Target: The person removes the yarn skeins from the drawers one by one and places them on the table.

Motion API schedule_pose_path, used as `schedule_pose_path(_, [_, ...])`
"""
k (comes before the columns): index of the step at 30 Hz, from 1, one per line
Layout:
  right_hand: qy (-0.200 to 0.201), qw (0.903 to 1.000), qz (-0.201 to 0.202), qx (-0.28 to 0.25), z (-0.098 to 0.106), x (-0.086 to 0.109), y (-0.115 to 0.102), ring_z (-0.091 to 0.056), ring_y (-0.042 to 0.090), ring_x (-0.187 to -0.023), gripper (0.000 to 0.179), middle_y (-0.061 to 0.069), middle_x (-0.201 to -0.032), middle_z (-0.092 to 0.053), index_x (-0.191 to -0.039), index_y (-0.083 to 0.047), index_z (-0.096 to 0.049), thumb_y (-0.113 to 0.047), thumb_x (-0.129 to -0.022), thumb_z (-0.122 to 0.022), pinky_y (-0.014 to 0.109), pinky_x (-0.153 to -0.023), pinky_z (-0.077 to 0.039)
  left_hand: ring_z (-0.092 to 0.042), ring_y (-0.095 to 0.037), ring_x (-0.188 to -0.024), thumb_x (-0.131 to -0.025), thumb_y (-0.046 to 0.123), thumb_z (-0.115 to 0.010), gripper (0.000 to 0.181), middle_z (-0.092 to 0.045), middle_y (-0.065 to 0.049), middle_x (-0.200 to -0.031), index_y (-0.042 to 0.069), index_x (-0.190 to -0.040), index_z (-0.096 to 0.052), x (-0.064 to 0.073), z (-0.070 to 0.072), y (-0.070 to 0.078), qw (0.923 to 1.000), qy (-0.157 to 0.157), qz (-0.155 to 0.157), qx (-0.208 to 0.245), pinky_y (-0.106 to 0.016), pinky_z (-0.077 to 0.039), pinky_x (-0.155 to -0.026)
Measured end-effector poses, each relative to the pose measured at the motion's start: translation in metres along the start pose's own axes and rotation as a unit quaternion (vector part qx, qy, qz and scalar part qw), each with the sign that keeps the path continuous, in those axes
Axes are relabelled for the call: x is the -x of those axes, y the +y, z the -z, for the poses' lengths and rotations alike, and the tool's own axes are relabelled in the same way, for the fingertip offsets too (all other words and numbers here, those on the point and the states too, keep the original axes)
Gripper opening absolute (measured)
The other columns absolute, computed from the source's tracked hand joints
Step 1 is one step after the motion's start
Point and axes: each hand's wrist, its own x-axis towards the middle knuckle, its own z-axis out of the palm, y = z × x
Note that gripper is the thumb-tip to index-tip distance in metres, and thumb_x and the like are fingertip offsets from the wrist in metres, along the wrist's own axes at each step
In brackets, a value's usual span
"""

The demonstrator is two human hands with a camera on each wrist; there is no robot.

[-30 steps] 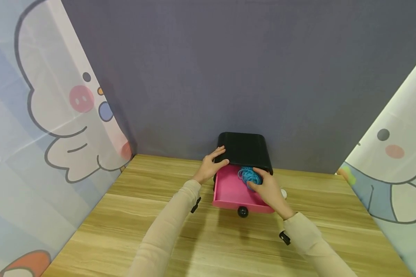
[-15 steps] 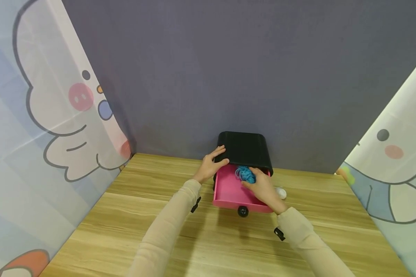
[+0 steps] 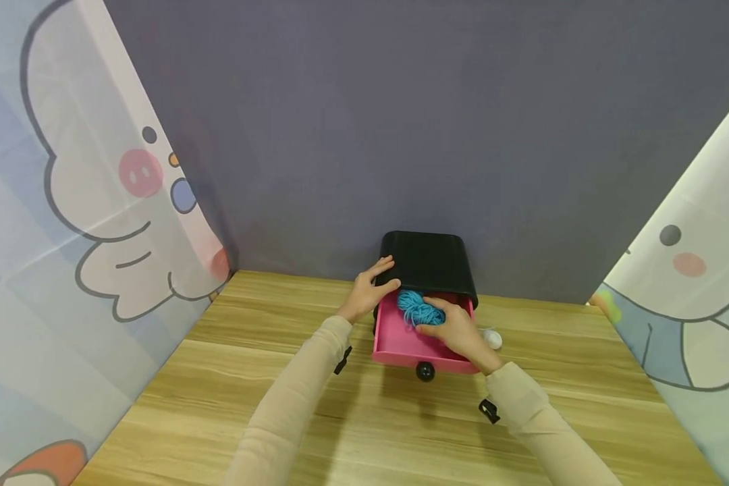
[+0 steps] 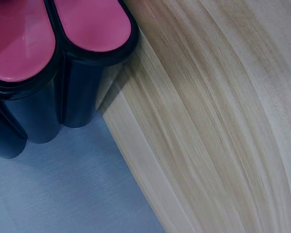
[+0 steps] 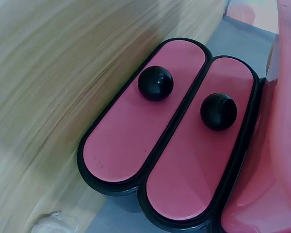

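Note:
A small black cabinet (image 3: 428, 260) stands against the grey backdrop, its pink top drawer (image 3: 391, 334) pulled out. Inside the drawer lies a bundle of blue yarn (image 3: 414, 309). My right hand (image 3: 458, 331) reaches in over the drawer's right side, thumb and fingers around the right end of the yarn. On the cabinet's upper left edge rests my left hand (image 3: 364, 293), fingers extended and thumb near the front edge. In the right wrist view two lower drawer fronts (image 5: 136, 131) with black knobs are closed; neither the yarn nor the hand shows there.
To the right of the cabinet a white round object (image 3: 492, 339) with a thin string lies on the wooden table (image 3: 364, 432). Printed cloth screens (image 3: 115, 223) stand at left and right. The drawer's black knob (image 3: 425, 371) juts out toward me.
My right hand and the blue yarn have shifted left inside the drawer. The white object shows more fully now. My left hand stays on the cabinet.

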Motion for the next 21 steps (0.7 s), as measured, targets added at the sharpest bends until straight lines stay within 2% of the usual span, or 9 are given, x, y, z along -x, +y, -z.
schedule_pose_path(6, [-0.015,0.9999,0.007,-0.006,-0.0013,-0.0005,0.0015,-0.054,0.030,-0.110,0.066,0.017,-0.131,-0.052,-0.133,-0.010,-0.049,-0.035,-0.077,-0.072,0.050,-0.095,-0.042,-0.013,-0.024,-0.142,-0.090,0.021,-0.059,0.055,-0.027,-0.007,-0.150,0.003,-0.139,-0.039,-0.0005,-0.0006,-0.0018,1.0000,0.002,-0.007,-0.002,-0.046,-0.017,-0.112])
schedule_pose_path(12, [-0.021,0.9989,0.011,-0.041,-0.0021,0.0013,0.0019,-0.052,0.030,-0.114,0.070,0.016,-0.134,-0.049,-0.134,-0.010,-0.048,-0.043,-0.077,-0.070,0.050,-0.096,-0.041,-0.013,-0.025,-0.142,-0.090,0.020,-0.058,0.055,-0.027,-0.008,-0.150,0.003,-0.139,-0.039,-0.0009,-0.0010,-0.0025,1.0000,0.003,-0.007,-0.002,-0.045,-0.017,-0.113])
schedule_pose_path(15, [-0.020,0.9985,0.009,-0.049,-0.0026,0.0014,0.0018,-0.051,0.029,-0.115,0.069,0.014,-0.135,-0.049,-0.133,-0.010,-0.049,-0.043,-0.077,-0.070,0.049,-0.096,-0.041,-0.012,-0.026,-0.142,-0.090,0.020,-0.058,0.055,-0.026,-0.008,-0.151,0.003,-0.139,-0.038,-0.0011,-0.0011,-0.0031,1.0000,0.002,-0.006,-0.004,-0.045,-0.017,-0.113])
schedule_pose_path(21, [-0.013,0.9995,0.009,-0.029,-0.0033,0.0012,-0.0004,-0.054,0.025,-0.106,0.062,0.013,-0.132,-0.052,-0.129,-0.010,-0.054,-0.036,-0.076,-0.073,0.047,-0.093,-0.044,-0.012,-0.024,-0.142,-0.090,0.021,-0.058,0.055,-0.027,-0.007,-0.150,0.003,-0.139,-0.039,-0.0012,-0.0013,-0.0043,1.0000,0.006,-0.007,0.003,-0.045,-0.015,-0.113])
